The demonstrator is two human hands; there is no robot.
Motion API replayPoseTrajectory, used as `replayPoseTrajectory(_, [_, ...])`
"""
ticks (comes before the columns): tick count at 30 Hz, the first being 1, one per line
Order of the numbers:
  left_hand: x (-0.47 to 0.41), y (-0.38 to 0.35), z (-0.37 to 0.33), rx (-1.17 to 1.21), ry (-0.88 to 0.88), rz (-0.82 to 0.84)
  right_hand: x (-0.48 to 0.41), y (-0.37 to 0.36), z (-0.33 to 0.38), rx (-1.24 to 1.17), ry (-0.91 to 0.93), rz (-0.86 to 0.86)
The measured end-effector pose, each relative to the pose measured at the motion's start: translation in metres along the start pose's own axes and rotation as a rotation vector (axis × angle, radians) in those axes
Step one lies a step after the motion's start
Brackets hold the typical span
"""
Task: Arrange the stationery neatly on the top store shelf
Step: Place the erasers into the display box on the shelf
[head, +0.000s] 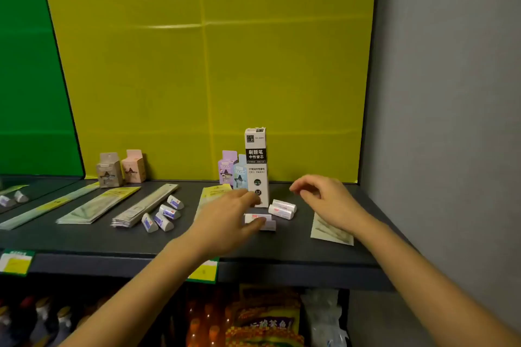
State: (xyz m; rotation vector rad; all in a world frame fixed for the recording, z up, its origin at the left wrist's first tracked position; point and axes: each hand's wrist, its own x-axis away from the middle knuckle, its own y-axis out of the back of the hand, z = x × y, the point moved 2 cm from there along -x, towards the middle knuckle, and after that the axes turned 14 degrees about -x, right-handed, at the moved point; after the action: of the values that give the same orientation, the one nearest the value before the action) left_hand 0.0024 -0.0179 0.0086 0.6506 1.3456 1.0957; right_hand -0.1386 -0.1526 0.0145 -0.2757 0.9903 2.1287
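The left hand reaches over the dark grey shelf board and appears to pinch a small white film-wrapped eraser block. The thumb lies on the block's near edge and the fingers arch over its far side, though blur hides their exact contact. The right hand hovers just to the right of the grip with its fingers loosely curled, holding nothing.

The block will probably be light and firm, and its glossy wrap may be slippery. A pinch across the short sides should hold it better than one on the slick top.

Just behind the grip stands a tall white card refill box with a black label. It is narrow and looks easy to tip, so it is best held low and round the body. Two more white wrapped eraser blocks lie stacked just right of the grip.

Small lilac and pale-blue cartons stand behind and left of the grip. Further left lie wedge-shaped white erasers and long flat clear-sleeved ruler packs. The packs look thin and bendy and are probably best slid rather than lifted by one end.
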Motion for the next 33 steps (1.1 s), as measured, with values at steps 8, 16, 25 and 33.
replayPoseTrajectory(8, [-0.053,-0.057,0.009,-0.092,-0.033,0.357,-0.055,-0.035,-0.048,0.337,-0.229,0.352])
replayPoseTrajectory(16, [-0.067,-0.078,0.013,0.006,-0.098,0.456,-0.076,-0.050,-0.061,0.515,-0.268,0.498])
replayPoseTrajectory(25, [-0.074,-0.075,0.006,-0.004,-0.064,0.444,-0.080,-0.056,-0.057,0.641,-0.276,0.554])
replayPoseTrajectory(33, [-0.056,-0.043,0.049,0.130,0.126,0.100,-0.062,-0.033,-0.041,0.467,-0.193,0.377])
